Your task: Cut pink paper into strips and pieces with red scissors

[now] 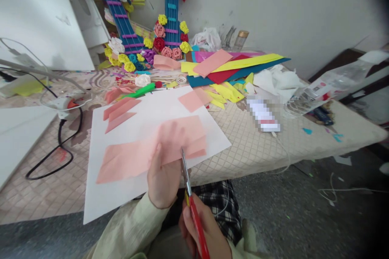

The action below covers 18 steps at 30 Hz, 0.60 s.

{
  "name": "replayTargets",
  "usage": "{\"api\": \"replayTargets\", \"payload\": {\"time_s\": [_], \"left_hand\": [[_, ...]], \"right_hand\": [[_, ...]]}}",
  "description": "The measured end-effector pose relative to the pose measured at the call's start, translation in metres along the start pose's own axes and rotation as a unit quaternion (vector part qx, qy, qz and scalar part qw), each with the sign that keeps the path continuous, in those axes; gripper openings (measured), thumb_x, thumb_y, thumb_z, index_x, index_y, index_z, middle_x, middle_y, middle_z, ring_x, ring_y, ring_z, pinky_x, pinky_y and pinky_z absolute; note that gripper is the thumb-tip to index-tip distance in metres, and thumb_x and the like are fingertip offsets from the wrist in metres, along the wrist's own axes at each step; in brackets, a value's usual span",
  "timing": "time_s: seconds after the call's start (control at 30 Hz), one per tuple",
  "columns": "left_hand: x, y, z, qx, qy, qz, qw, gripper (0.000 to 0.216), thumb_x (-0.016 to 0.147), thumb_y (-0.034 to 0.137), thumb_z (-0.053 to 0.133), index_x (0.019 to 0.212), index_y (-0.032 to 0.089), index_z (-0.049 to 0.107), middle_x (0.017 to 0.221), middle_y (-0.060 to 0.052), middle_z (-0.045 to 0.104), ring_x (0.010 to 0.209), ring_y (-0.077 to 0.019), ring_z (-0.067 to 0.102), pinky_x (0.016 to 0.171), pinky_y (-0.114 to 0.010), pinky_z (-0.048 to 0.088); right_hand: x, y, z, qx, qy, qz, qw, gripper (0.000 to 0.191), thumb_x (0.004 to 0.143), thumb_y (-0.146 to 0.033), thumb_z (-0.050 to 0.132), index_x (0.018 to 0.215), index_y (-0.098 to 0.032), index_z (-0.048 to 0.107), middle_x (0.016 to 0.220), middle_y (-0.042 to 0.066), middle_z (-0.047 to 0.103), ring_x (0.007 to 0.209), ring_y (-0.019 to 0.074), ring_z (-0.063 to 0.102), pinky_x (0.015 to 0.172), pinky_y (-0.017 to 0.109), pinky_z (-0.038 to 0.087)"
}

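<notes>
My left hand holds a long strip of pink crepe paper, thumb in front and fingers behind; the fingers show faintly through the thin sheet. In my right hand is a pair of scissors with red handles. Its blades point up and away from me, and the tip meets the strip's lower edge beside my left fingers. Underneath lies a large white sheet. Folded pink paper pieces rest at its far left part, and a pink square lies across its far right edge.
Two blue guitar shapes with paper flowers stand at the back. Coloured paper strips, yellow scraps, a phone on a cable and a plastic bottle are at the right. A black cord loops at the left.
</notes>
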<state>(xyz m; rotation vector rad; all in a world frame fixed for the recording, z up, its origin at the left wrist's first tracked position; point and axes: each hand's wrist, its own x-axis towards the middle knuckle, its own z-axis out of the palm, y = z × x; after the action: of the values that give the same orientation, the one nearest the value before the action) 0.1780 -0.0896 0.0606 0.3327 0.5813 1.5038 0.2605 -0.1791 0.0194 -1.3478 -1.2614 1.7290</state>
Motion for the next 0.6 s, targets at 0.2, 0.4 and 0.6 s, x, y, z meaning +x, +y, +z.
{"api": "replayTargets", "payload": {"time_s": [0.2, 0.4, 0.6], "left_hand": [[0.0007, 0.0001, 0.0006, 0.001, 0.008, 0.023, 1.0, 0.033, 0.089, 0.033, 0.038, 0.113, 0.025, 0.059, 0.119, -0.002, 0.06, 0.124, -0.0234, 0.041, 0.097, -0.038, 0.041], [0.002, 0.0017, 0.0015, 0.009, 0.022, 0.007, 1.0, 0.032, 0.086, 0.034, 0.043, 0.111, 0.023, 0.06, 0.118, -0.003, 0.061, 0.12, -0.0265, 0.044, 0.095, -0.04, 0.043], [0.0005, 0.0029, 0.0016, -0.004, 0.047, -0.015, 0.999, 0.029, 0.085, 0.028, 0.043, 0.103, 0.019, 0.064, 0.109, -0.006, 0.065, 0.117, -0.0255, 0.048, 0.092, -0.038, 0.046]], "right_hand": [[-0.0021, -0.0032, 0.0011, 0.009, 0.014, 0.014, 1.0, 0.048, 0.08, -0.068, 0.029, 0.076, -0.02, 0.037, 0.05, -0.007, 0.043, 0.035, 0.0036, 0.033, 0.035, 0.017, 0.024], [-0.0025, -0.0032, 0.0007, 0.015, 0.002, 0.031, 0.999, 0.052, 0.077, -0.071, 0.029, 0.076, -0.02, 0.037, 0.05, -0.007, 0.043, 0.031, 0.0018, 0.031, 0.032, 0.015, 0.023], [-0.0018, -0.0016, 0.0014, 0.022, -0.007, 0.028, 0.999, 0.05, 0.077, -0.07, 0.032, 0.075, -0.02, 0.037, 0.047, -0.008, 0.041, 0.03, 0.003, 0.031, 0.033, 0.017, 0.024]]}}
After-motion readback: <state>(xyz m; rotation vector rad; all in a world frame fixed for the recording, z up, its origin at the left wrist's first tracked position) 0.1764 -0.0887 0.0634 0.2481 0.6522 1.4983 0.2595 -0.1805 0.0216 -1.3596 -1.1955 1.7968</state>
